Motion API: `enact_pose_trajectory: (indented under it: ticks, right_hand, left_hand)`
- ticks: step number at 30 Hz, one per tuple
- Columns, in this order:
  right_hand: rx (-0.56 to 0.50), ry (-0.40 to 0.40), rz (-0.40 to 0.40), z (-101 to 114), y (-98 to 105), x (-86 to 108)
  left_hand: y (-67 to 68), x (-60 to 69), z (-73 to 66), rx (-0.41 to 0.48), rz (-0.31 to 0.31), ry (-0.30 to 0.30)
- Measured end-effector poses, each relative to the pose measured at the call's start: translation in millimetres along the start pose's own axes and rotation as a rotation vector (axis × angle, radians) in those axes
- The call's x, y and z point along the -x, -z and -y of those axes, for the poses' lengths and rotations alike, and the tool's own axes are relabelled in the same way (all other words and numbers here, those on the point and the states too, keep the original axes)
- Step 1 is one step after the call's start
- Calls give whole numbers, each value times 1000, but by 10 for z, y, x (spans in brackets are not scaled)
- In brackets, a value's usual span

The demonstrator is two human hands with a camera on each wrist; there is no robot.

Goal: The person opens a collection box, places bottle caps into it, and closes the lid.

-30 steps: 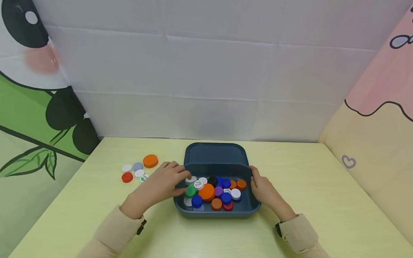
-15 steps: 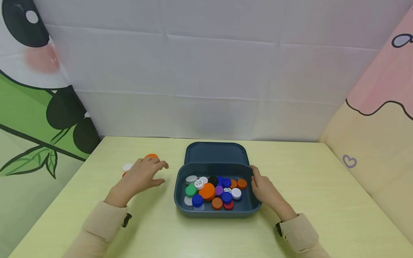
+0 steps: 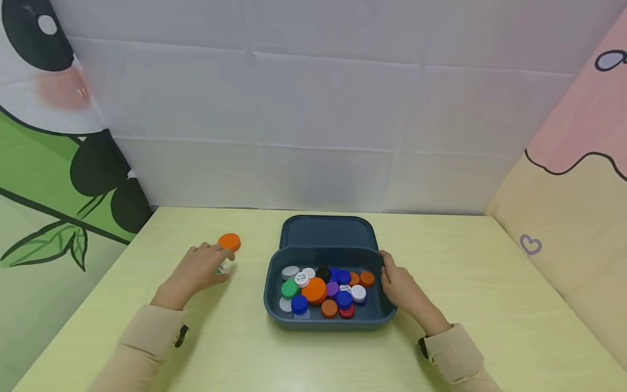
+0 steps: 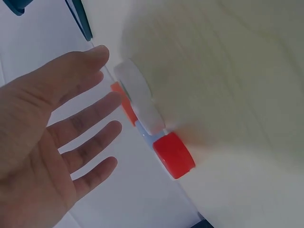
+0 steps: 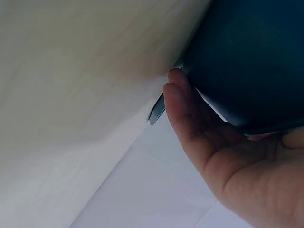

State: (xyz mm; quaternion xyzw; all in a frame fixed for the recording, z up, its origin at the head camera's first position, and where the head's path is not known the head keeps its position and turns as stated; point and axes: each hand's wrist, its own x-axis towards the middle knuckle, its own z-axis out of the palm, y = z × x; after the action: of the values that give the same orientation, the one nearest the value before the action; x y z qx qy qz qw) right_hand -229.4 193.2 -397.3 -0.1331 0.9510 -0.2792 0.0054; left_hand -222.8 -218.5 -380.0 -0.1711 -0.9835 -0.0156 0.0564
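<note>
Over the small group of loose bottle caps on the left of the table hovers my left hand (image 3: 196, 272), its fingers spread and nothing between them. In the left wrist view a red cap (image 4: 174, 155), white caps (image 4: 137, 95), a pale blue cap (image 4: 148, 133) and an orange cap (image 4: 124, 105) lie just past the fingertips. My right hand (image 3: 404, 288) holds the right side of a dark blue box (image 3: 330, 325), fingers along its outer wall; the thumb is mostly hidden in the right wrist view. Inside the box lie many coloured bottle caps (image 3: 314, 292).
The box's lid (image 3: 328, 231) lies flat behind it. The pale wooden table (image 3: 235, 348) meets a white cloth backdrop (image 3: 318, 109) at its far edge. Printed cartoon panels stand at left and right.
My left hand has gone from the box's left rim to the loose caps on the left. The right hand and box stay put.
</note>
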Motion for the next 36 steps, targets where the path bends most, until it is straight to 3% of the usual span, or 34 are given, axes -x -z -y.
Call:
enact_pose_trajectory:
  ticks: [5,22,32,36]
  right_hand:
    - [3,4,0,-6,-1,-1]
    - [5,5,-2,-18,-16,-9]
    - [-2,3,4,-8,-11,-11]
    - [-4,0,5,8,-3,-4]
  left_hand:
    - [-18,5,26,4,29,3]
    - [-65,15,82,8,46,-2]
    - [52,-37,-23,-5,21,-15]
    - [127,-59,-115,-16,-20,-33]
